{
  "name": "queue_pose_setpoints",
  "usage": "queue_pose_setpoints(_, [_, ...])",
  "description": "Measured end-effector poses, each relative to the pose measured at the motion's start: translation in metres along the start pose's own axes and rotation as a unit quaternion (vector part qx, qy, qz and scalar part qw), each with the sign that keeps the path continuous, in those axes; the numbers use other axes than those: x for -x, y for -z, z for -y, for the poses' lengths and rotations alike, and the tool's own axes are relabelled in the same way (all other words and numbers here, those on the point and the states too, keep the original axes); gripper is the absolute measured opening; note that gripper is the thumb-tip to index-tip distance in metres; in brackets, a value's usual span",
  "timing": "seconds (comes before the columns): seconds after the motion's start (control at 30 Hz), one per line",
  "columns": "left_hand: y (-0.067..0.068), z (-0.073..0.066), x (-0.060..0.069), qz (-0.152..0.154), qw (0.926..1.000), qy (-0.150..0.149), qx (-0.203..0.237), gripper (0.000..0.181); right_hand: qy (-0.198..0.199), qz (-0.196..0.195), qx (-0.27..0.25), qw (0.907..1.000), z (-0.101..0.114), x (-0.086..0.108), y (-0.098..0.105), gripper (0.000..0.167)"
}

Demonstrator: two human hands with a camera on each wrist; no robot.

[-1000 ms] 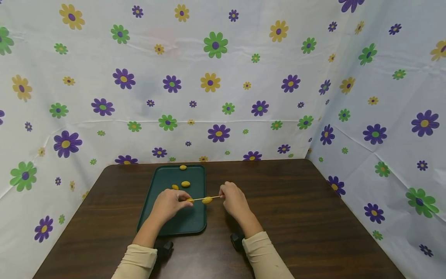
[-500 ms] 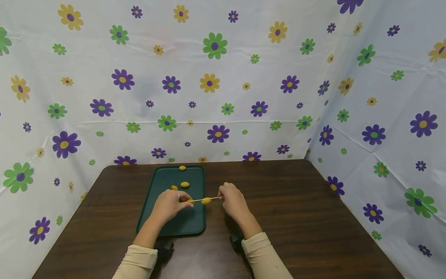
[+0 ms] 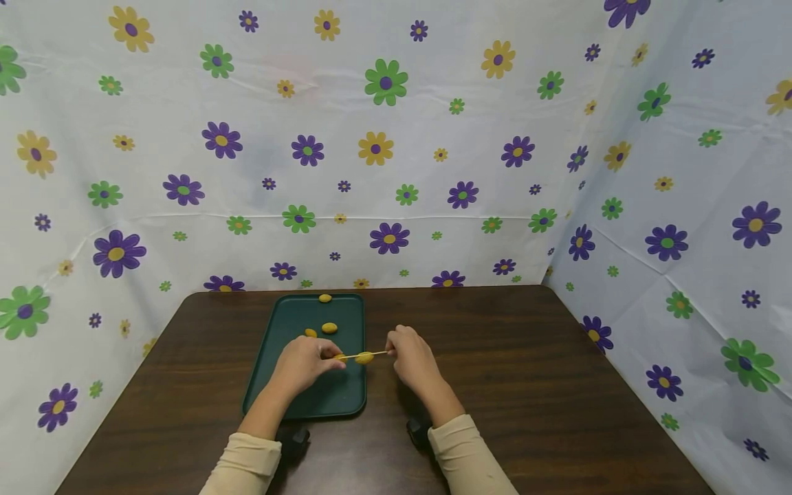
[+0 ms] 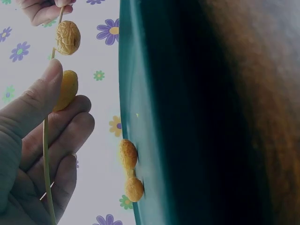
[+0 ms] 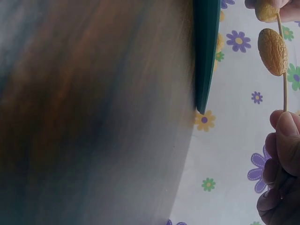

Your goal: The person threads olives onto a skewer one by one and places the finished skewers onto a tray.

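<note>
A thin pale date stalk (image 3: 379, 353) spans the gap between both hands, above the right edge of the dark green tray (image 3: 337, 399). A wrinkled yellow date (image 4: 68, 38) hangs on it between the hands. My left hand (image 3: 300, 366) pinches the stalk where a second, smoother date (image 4: 69, 86) sits between thumb and fingers; the stalk's tail runs down across the palm. At the other end, my right hand (image 3: 413, 354) grips the stalk between thumb and index finger, as the right wrist view shows.
Several loose yellow dates lie on the tray: one date (image 3: 324, 298) by its far rim, another date (image 3: 330, 328) mid-tray, and one (image 3: 311, 333) beside the left hand. A brown wooden table (image 3: 526, 385) bears the tray. Flowered cloth (image 3: 383, 172) stands behind and to the right.
Both hands keep their hold on the stalk. The hanging date and right hand have shifted very slightly left and down; the head view has shifted a little.
</note>
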State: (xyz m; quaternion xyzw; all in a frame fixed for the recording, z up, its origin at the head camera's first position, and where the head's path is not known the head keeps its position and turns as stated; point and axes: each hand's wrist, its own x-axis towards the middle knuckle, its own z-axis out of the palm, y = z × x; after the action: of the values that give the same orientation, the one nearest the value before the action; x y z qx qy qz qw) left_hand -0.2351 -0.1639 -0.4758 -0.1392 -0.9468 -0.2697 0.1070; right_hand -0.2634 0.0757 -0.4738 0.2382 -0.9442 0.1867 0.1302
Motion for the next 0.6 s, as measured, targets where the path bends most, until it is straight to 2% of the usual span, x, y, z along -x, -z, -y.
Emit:
queue_pose_setpoints(0.27, [-0.0004, -0.0005, 0.0005, 0.0, 1.0, 0.002, 0.0, 0.016, 0.014, -0.002, -0.002, 0.9999, 0.0029, 0.0013, -0.001, 0.028])
queue_pose_setpoints(0.6, [-0.0017, 0.0003, -0.0002, 0.0, 1.0, -0.009, -0.003, 0.016, 0.02, 0.0, -0.004, 0.9998, 0.0044, 0.0012, -0.0001, 0.027])
